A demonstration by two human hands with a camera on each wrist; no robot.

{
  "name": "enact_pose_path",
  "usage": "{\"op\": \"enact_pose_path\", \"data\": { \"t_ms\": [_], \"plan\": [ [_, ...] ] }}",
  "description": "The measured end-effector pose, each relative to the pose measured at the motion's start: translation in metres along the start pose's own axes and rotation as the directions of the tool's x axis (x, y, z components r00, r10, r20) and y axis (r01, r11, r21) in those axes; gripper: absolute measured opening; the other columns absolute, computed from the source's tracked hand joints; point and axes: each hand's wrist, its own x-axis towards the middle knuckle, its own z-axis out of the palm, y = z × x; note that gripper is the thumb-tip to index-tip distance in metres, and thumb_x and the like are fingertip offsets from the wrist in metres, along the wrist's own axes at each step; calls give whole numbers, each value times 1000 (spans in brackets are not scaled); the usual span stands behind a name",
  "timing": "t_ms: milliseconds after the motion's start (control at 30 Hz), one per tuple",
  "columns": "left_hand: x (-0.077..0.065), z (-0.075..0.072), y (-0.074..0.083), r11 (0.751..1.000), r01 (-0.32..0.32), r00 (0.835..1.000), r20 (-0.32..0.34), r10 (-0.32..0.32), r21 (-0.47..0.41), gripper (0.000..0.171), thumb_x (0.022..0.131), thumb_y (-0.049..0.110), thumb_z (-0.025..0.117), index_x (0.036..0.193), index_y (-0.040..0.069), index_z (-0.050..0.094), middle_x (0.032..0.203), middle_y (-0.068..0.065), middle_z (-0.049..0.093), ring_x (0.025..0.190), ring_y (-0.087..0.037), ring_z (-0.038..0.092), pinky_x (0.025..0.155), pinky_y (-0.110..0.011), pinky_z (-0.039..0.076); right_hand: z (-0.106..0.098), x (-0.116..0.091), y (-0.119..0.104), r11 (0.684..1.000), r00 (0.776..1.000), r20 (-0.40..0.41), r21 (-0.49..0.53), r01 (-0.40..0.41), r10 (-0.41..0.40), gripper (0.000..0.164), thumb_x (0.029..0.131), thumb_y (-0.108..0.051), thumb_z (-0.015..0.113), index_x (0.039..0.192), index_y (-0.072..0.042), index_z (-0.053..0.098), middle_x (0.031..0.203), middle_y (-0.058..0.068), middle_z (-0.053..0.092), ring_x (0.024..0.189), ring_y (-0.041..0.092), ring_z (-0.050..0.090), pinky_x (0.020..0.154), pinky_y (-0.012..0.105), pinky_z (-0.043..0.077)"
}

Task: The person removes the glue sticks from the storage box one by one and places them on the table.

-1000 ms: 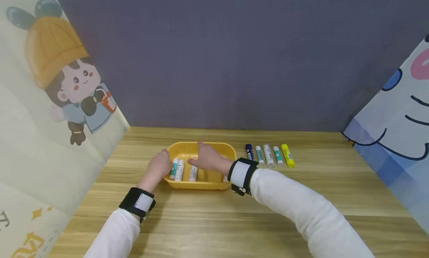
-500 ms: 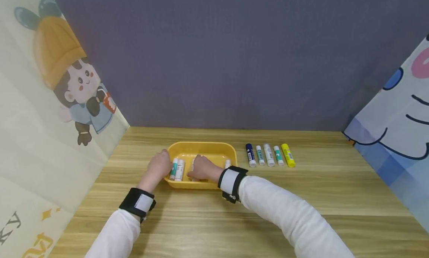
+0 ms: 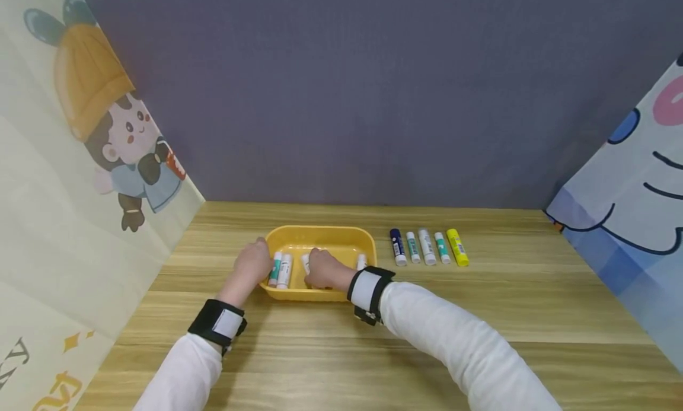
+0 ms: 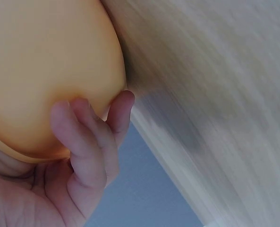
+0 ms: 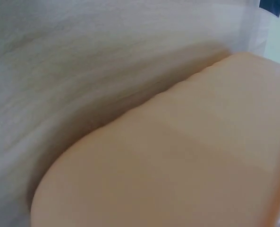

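My left hand point(image 3: 253, 261) holds the left end of a yellow plastic basket point(image 3: 333, 231), its fingers curled against the outer wall, as the left wrist view shows. Inside the basket, my right hand point(image 3: 326, 270) grips a white glue stick point(image 3: 306, 261); only its upper end shows, slightly tilted. To the left lie a green-and-white glue stick point(image 3: 275, 269) and another white glue stick point(image 3: 285, 271), side by side. At the basket's right end, a further white glue stick point(image 3: 361, 261) is partly hidden by the right wrist. The right wrist view shows the basket's outer wall point(image 5: 177, 156), not the fingers.
Right of the basket, several glue sticks lie in a row on the wooden table point(image 3: 320, 351), among them a dark blue one point(image 3: 398, 247) and a yellow one point(image 3: 458, 247). A dark grey panel point(image 3: 373, 102) rises behind the table, with printed sheets on both sides.
My right hand has come down and toward me into the basket and taken hold of the middle white glue stick, which now leans. The left hand stays on the basket.
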Motion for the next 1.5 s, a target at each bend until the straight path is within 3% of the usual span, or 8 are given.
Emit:
{"op": "enact_pose_path", "data": {
  "t_ms": [133,233,500,733,1133,1333,1500],
  "plan": [
    [0,0,-1,1000,2,1000,7,-2,-10,48,84,14,55,120,-14,38,90,-24,55,67,-26,53,52,-32,47,-4,-3,-2,1000,999,40,-6,3,-3,59,80,-14,60,128,8,35,57,5,55,43,14,51,37,21,39],
    [0,1,-1,1000,-4,1000,4,4,-2,49,84,14,55,120,-14,38,90,-25,55,68,-26,53,54,-33,48,-12,-5,-4,1000,998,68,-5,-6,6,59,82,-15,59,130,7,33,61,5,55,41,14,49,35,20,38],
    [-2,1,-3,1000,-10,1000,3,10,-26,47,86,16,53,119,-14,37,84,-24,54,56,-23,53,38,-25,43,-48,-21,1,992,996,83,125,2,-12,37,80,-9,58,113,-1,44,79,8,53,52,14,55,57,35,54],
    [-3,1,-3,999,-6,1000,10,7,-45,52,86,15,53,124,-15,33,90,-27,54,53,-23,53,35,-23,42,-90,-31,21,996,997,70,85,-29,23,58,80,-7,55,134,-5,33,88,9,54,53,14,54,50,30,51],
    [-2,4,-4,1000,-4,1000,13,4,-24,51,85,14,54,122,-15,35,90,-27,54,60,-24,53,40,-26,43,-174,-61,86,994,992,-75,59,-97,102,60,80,-16,59,133,-4,32,102,19,53,62,19,58,46,25,49],
    [2,3,-5,1000,-21,1000,-8,21,-1,50,84,15,56,120,-15,38,90,-24,56,67,-25,53,53,-31,46,-204,-81,128,987,976,-152,63,-145,153,55,83,-18,57,128,6,36,107,26,52,72,24,60,51,28,51],
    [2,2,-4,1000,-12,1000,-2,12,-18,51,84,14,55,122,-15,36,88,-24,55,62,-24,53,45,-28,44,-220,-95,170,967,949,-200,121,-225,246,55,85,-20,54,127,9,35,116,30,46,89,34,57,61,35,52]
  ]
}}
